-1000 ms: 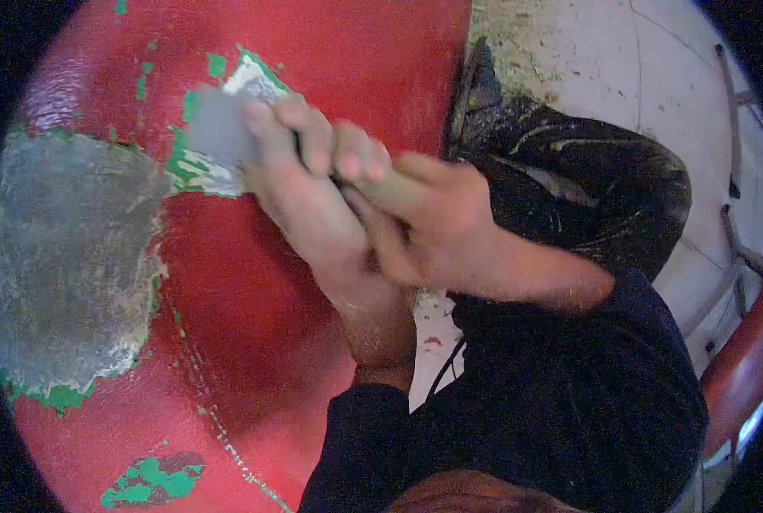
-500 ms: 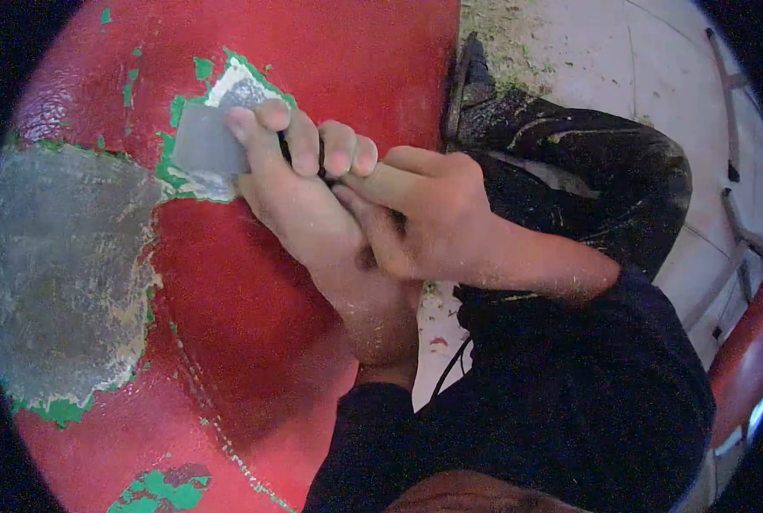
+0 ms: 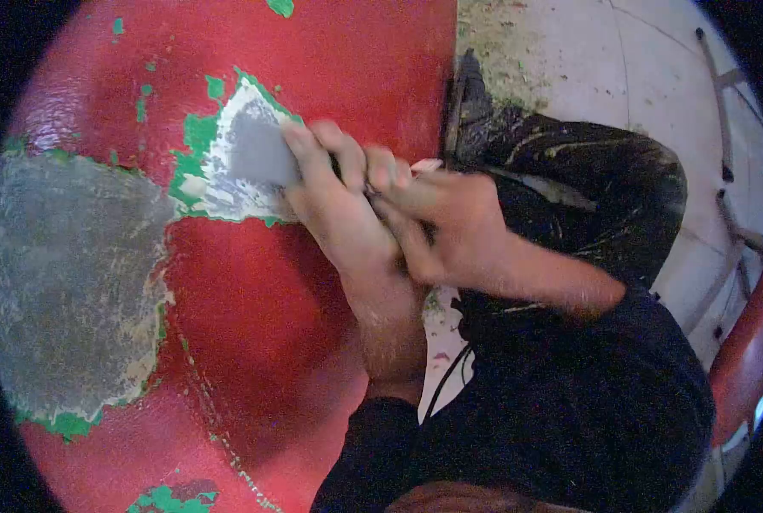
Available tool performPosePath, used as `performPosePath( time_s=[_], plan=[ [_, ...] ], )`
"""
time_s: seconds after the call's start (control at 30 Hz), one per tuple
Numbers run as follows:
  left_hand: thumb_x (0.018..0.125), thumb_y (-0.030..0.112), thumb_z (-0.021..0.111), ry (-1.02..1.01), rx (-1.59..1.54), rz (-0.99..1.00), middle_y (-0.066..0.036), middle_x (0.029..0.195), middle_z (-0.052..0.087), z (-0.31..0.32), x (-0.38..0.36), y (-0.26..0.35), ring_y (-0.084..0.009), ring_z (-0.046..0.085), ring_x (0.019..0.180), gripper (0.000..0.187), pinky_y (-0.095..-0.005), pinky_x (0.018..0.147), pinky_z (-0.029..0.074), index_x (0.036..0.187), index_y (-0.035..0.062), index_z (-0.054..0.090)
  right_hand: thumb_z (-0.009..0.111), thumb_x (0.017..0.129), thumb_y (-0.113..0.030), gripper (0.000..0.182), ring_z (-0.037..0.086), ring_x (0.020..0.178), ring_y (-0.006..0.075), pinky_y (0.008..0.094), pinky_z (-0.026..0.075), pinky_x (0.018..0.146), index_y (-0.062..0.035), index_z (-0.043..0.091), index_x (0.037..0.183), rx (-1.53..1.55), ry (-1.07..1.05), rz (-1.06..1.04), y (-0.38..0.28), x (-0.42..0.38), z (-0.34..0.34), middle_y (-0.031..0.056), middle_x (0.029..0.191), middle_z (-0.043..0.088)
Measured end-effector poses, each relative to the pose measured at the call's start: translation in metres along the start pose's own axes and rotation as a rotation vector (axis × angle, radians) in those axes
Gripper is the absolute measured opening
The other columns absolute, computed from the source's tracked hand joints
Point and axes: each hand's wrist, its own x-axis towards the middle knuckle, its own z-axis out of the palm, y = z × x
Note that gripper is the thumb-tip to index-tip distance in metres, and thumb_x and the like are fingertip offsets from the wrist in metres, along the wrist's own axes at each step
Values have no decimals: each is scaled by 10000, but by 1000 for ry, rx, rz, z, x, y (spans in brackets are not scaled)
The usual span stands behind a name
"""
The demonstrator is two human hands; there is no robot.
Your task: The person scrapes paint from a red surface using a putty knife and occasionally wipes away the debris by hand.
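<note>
Head view: both hands grip one scraper [image 3: 257, 154] — the left hand [image 3: 339, 214] clasps it just behind the grey blade, the right hand [image 3: 450, 231] wraps the handle behind. The blade lies flat on the red painted panel [image 3: 253, 325], near its upper edge, over a bared patch [image 3: 219, 184] rimmed with green — a larger grey patch [image 3: 65, 274] lies toward the left edge.

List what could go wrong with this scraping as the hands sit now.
1. The left hand has fingertips right on the scraper blade; a slip could cut them.
2. The blade's corner could gouge the bare patch rather than lift the red paint.
3. With the right hand pressing too, a sudden release might lurch both forward.
</note>
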Motion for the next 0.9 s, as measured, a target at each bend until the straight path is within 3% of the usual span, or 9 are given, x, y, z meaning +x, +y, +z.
performPosePath(
  time_s=[0.07,0.23,0.4,0.53,0.63,0.73,0.9],
  plan=[
    [952,418,392,109,21,19,31,529,269,27,13,8,-114,350,420,356,-291,405,370,742,132,420,632,722,-48,110,527,477,284,359,422,432,-37,641,831,-27,-34,47,1,12,-6,129,559,485],
    [955,401,393,21,-46,-37,31,562,288,4,2,3,-107,362,452,335,-285,411,379,766,127,436,627,735,-42,121,532,478,276,356,424,433,-30,645,854,-14,-105,114,-8,2,-7,133,561,496],
    [952,411,393,17,-15,-8,29,562,301,12,23,5,-115,374,448,344,-283,405,382,759,130,440,636,729,-32,116,538,472,270,370,433,430,-27,642,845,-20,29,35,2,28,1,135,576,510],
    [943,407,423,53,-16,-28,34,548,296,8,10,-6,-108,371,440,329,-281,405,378,765,132,450,592,734,-195,174,536,474,311,424,449,429,-116,620,887,-19,-53,89,5,0,-1,125,564,520],
    [941,408,430,87,20,30,34,547,305,19,17,-4,-106,363,431,320,-281,401,374,783,131,454,633,723,-23,125,539,471,268,361,426,427,-16,646,847,-64,-36,44,9,23,-6,142,572,503],
    [943,399,427,-41,-61,-24,37,558,309,11,19,5,-106,368,452,304,-279,422,379,819,124,456,621,728,-27,133,534,470,278,363,425,430,-25,648,858,-79,-70,78,-3,16,-8,141,565,499],
    [941,392,431,0,-38,-6,38,568,303,16,22,-6,-108,364,462,294,-285,417,380,821,125,463,607,739,-55,107,526,462,295,361,421,431,-37,642,838,-124,-59,43,12,21,-12,152,580,510]
  ],
)
